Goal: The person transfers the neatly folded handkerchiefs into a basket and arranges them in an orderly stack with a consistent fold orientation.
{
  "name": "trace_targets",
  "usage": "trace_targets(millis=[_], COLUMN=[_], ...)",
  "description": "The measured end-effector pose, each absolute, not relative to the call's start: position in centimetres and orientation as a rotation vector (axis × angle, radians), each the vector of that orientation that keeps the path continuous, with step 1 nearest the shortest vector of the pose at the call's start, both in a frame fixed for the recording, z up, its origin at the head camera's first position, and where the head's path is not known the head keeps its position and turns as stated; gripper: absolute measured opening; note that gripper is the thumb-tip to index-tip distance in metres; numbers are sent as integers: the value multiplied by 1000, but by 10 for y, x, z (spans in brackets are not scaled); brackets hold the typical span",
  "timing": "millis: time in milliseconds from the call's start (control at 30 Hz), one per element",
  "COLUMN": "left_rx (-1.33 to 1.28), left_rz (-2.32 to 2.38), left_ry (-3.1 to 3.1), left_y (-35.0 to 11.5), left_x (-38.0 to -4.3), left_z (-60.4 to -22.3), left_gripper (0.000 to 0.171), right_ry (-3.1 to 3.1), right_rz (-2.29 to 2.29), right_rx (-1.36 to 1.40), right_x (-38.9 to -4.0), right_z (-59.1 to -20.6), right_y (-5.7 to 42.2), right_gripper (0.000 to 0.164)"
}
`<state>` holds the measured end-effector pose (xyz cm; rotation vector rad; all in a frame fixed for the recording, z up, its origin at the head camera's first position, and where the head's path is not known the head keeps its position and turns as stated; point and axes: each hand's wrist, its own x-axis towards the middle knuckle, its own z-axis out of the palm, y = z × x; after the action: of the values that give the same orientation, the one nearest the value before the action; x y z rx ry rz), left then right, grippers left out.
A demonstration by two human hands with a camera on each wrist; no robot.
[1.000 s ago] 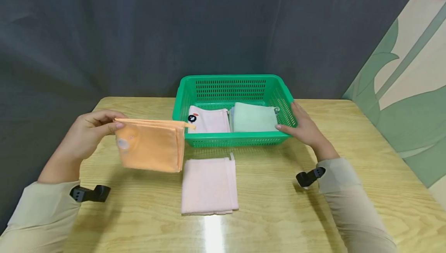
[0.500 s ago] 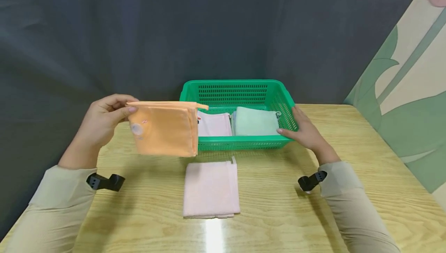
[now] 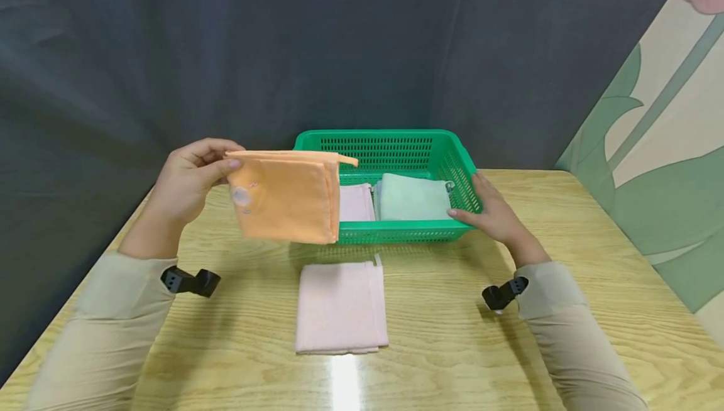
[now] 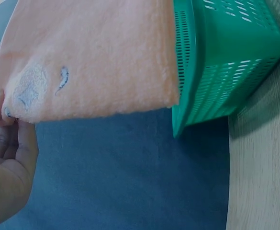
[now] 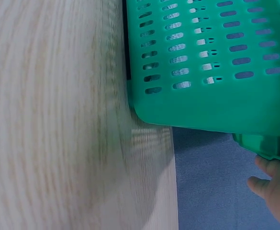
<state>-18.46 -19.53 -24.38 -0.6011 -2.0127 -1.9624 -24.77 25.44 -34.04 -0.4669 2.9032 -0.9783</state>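
Note:
My left hand (image 3: 189,181) pinches a folded orange towel (image 3: 285,200) by its upper left corner, thumb in front. The towel hangs in the air before the left part of a green plastic basket (image 3: 390,225) and covers that part. A white patch with small stitched marks shows near the held edge, also in the left wrist view on the towel (image 4: 111,57). My right hand (image 3: 498,210) holds the basket's right front corner, thumb at the front rim. Inside the basket are a folded pale green towel (image 3: 415,197) and a partly hidden pale pink towel (image 3: 356,203).
Another folded pink towel (image 3: 342,307) lies flat on the wooden table (image 3: 452,348) in front of the basket. A dark curtain (image 3: 367,46) hangs behind the table. A wall with painted leaves (image 3: 673,185) stands at the right.
My left hand has carried the orange towel right and up, from the basket's left side to in front of its left part. My right hand stays on the basket.

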Motion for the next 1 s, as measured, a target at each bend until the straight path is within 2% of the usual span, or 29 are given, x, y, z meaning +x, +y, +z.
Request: trace_targets(millis=[233,600,833,1000], left_rx=[-596,-533,-472,-454], left_rz=[-2001,-2059,-2054,-2051], left_ry=[-1964,-1911,-1902,-1903], left_y=[-190,-180,-172,-167], left_x=[-191,-197,-203,-208], left_z=[-244,-245,-244,-244], left_gripper=[10,13,26,28], right_ry=[2906,2922,2910,2915], right_rz=[-975,-967,-983,-976], right_rx=[-463,-459,-454,-456], right_x=[-248,-249,-249,-248], right_z=[-340,-342,-342,-341], right_y=[255,256,255,255], right_gripper=[97,97,97,97])
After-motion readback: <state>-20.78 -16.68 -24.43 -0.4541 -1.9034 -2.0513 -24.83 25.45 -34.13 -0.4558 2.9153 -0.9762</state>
